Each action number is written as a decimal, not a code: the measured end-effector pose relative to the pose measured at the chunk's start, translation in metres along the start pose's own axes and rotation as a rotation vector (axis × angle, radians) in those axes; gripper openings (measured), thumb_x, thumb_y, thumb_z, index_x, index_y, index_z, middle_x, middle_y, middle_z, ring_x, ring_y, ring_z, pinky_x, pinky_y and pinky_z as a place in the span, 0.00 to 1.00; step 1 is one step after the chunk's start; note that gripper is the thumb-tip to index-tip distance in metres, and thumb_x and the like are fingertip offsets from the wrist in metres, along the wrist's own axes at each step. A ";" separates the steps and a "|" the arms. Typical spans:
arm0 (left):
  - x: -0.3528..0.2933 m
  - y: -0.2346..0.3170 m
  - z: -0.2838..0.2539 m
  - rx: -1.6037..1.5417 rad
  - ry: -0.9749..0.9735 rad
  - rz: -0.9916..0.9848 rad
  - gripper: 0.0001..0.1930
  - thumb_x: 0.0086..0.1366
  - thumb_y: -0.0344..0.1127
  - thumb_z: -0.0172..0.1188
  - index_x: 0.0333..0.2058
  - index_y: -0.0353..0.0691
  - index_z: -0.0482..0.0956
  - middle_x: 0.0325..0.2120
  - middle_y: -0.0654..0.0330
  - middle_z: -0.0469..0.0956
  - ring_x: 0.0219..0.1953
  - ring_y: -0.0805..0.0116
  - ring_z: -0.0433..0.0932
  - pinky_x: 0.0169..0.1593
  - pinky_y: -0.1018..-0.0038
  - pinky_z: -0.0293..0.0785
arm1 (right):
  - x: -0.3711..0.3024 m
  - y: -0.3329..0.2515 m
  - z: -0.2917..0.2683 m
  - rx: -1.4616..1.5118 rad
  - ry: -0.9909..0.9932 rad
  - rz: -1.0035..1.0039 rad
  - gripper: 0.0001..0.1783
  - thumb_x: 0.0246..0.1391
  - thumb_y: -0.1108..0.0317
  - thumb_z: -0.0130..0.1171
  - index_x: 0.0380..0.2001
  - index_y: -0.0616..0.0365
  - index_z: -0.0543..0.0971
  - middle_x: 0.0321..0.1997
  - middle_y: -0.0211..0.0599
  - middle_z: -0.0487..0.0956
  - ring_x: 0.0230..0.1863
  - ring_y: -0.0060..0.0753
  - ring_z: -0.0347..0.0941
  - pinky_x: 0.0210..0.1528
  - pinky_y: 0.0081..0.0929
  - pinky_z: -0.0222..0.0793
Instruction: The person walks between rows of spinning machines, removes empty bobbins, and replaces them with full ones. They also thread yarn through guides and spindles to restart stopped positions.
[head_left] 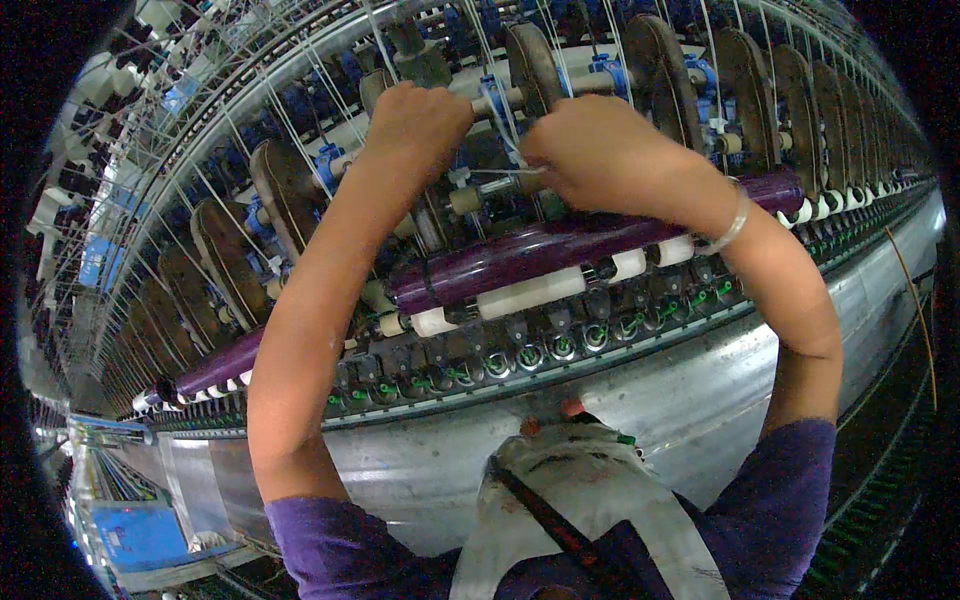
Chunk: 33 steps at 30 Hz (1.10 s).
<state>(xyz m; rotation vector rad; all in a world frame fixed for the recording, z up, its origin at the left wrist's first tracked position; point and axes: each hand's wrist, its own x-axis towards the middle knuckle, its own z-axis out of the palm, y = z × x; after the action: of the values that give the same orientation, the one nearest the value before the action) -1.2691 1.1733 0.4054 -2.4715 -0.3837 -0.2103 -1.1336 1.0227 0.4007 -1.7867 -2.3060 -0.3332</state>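
Observation:
My left hand (420,125) is raised over the machine's upper row, its fingers curled closed near a dark, worn disc-like guard. What it grips, if anything, is hidden behind its knuckles. To its right, my right hand (595,150) is also closed. A thin white strand (515,171) runs into its fingers from the left. Below both hands lies a long, shiny purple roller (500,265). Between the hands, a small beige roller (465,200) sits on a metal shaft. A dark guard (535,65) stands just beyond my right hand.
Dark guards (750,95) with blue clips between them line the machine on both sides. White rollers (530,293) and a row of green-tipped spindles (530,355) run below the purple roller. Nearest me is a metal panel (430,480). Taut white strands descend from above.

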 end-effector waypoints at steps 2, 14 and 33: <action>-0.002 0.002 0.001 0.056 -0.038 -0.033 0.04 0.50 0.29 0.58 0.22 0.44 0.81 0.24 0.57 0.80 0.32 0.59 0.81 0.36 0.66 0.74 | -0.017 0.013 -0.006 0.397 -0.021 -0.023 0.05 0.45 0.70 0.60 0.21 0.59 0.76 0.15 0.36 0.73 0.17 0.32 0.69 0.21 0.30 0.61; -0.006 0.006 -0.001 0.081 -0.053 0.038 0.05 0.50 0.29 0.58 0.24 0.44 0.82 0.26 0.57 0.81 0.31 0.62 0.82 0.31 0.68 0.77 | -0.043 0.037 0.000 1.063 0.156 0.154 0.07 0.53 0.67 0.58 0.27 0.59 0.77 0.27 0.26 0.74 0.26 0.15 0.67 0.30 0.14 0.63; -0.003 0.002 0.002 0.021 -0.152 0.035 0.08 0.55 0.35 0.54 0.26 0.42 0.81 0.27 0.51 0.81 0.33 0.54 0.81 0.37 0.61 0.77 | -0.037 -0.088 0.023 0.275 0.218 -0.335 0.02 0.37 0.68 0.59 0.19 0.52 0.77 0.23 0.29 0.76 0.28 0.35 0.75 0.28 0.35 0.72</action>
<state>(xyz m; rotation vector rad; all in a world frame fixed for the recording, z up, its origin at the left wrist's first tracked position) -1.2713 1.1727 0.4019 -2.4792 -0.4041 -0.0033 -1.2108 0.9740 0.3632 -1.1772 -2.3530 -0.2336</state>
